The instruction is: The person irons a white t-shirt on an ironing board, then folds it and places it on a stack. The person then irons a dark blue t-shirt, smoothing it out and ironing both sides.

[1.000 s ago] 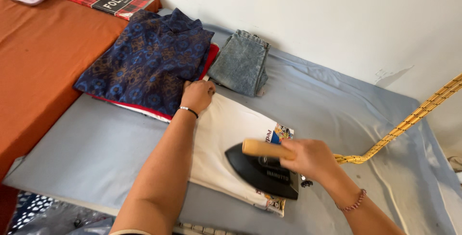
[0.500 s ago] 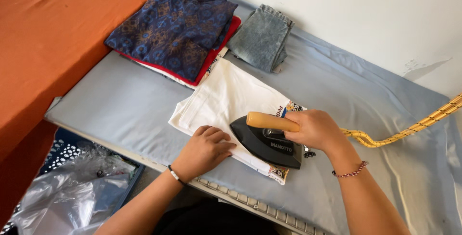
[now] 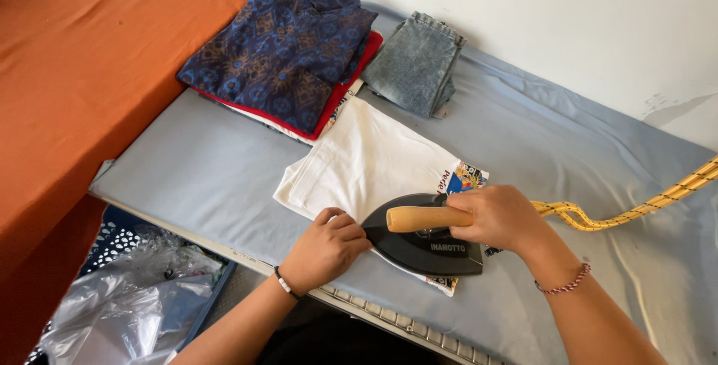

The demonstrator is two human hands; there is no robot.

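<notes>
Gripping the pale wooden handle of the black flat iron (image 3: 425, 241) with the right hand (image 3: 497, 219), fingers wrapped fully round it, soleplate down on the near edge of the folded white cotton T-shirt with a coloured print (image 3: 366, 167), itself lying on the grey-blue padded ironing cover (image 3: 538, 148). Pinning the shirt's near corner with the left hand (image 3: 327, 247), fingers curled narrow and knuckles just beside the iron's pointed nose. Risking, as a judgement: a burnt fingertip if nose and knuckles meet; a scorched or smeared print under the hot plate; a snag or tug from the yellow braided cord (image 3: 636, 212) trailing off to the right; a crease pressed in where the fabric bunches under the fingers
</notes>
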